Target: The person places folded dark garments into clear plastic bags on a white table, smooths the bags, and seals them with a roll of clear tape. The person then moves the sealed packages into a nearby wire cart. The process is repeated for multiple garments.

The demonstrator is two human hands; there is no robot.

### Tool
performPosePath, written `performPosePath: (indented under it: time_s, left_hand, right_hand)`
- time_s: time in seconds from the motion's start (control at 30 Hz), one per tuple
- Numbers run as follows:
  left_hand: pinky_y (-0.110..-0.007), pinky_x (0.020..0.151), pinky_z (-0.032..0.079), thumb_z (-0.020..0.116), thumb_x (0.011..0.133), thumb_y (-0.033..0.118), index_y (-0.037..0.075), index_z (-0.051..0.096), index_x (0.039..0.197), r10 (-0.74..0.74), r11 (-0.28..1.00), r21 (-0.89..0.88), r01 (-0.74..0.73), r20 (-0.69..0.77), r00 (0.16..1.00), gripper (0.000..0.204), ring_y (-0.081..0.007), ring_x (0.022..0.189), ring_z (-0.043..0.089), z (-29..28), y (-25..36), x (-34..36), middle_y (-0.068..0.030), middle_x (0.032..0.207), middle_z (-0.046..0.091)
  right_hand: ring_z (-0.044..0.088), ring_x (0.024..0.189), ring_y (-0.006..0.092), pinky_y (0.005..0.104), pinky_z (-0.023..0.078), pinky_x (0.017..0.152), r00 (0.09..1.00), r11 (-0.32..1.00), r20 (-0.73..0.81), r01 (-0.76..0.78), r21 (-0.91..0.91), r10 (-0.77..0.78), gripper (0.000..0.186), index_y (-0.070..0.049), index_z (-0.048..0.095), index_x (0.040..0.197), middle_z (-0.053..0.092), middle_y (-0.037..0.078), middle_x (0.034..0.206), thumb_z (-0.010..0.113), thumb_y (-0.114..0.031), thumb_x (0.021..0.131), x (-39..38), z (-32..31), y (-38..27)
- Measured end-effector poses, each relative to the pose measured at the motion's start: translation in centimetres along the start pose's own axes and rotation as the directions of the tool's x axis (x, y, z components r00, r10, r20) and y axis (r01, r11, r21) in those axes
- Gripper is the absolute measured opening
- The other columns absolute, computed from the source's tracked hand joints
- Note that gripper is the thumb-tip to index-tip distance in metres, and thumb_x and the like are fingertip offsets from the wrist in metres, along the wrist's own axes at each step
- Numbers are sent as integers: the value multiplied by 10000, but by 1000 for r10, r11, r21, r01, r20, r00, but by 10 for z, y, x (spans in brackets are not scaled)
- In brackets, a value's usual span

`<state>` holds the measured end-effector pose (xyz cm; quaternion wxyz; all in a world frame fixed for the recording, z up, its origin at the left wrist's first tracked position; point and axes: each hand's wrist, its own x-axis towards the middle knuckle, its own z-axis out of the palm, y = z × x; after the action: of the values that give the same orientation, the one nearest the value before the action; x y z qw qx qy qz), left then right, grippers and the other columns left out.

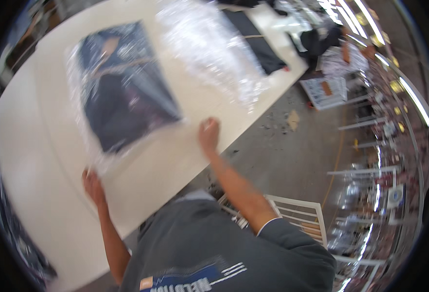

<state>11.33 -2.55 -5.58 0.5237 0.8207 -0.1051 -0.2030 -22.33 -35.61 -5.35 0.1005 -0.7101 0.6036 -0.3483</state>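
The bagged garment (127, 100) lay lengthwise away from the near edge of the worktop (146, 185), beyond curled left hand (94, 187) (nearer) and curled right hand (208, 136), any hold indeterminable.

On the broad white table (34, 190), a folded dark garment in a clear plastic bag (127, 100) lies left of crumpled clear plastic (202, 44); a folded dark fabric piece (259, 44) lies right of that. A white slatted frame (297, 201) stands right of the table.
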Motion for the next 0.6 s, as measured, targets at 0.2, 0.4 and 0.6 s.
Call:
performPosePath:
  time_s: [0.2,0.4,0.6]
  left_hand:
    - [-471,918,514,645,935,425,-24,701,1131,66,778,616,-122,113,991,493,-430,1037,670,38,58,18,-227,1073,727]
    - [-342,540,506,689,873,185,-48,710,870,-252,964,132,230,180,951,234,-181,591,644,12,62,-27,-103,712,686]
    - [-337,528,465,719,859,217,-39,700,787,-268,947,274,169,382,884,266,-161,553,589,-3,61,-46,-76,633,643]
  right_hand:
    - [631,721,166,323,519,619,817,908,507,-394,141,276,330,12,666,1094,683,93,847,689,-288,960,50,21,-18]
    - [607,685,109,295,484,537,784,937,552,-349,15,283,211,-13,720,981,663,23,789,690,-218,937,46,-12,7]
    - [703,746,250,370,544,722,811,930,526,-354,95,254,324,16,734,987,741,149,844,724,-287,874,49,-23,11]
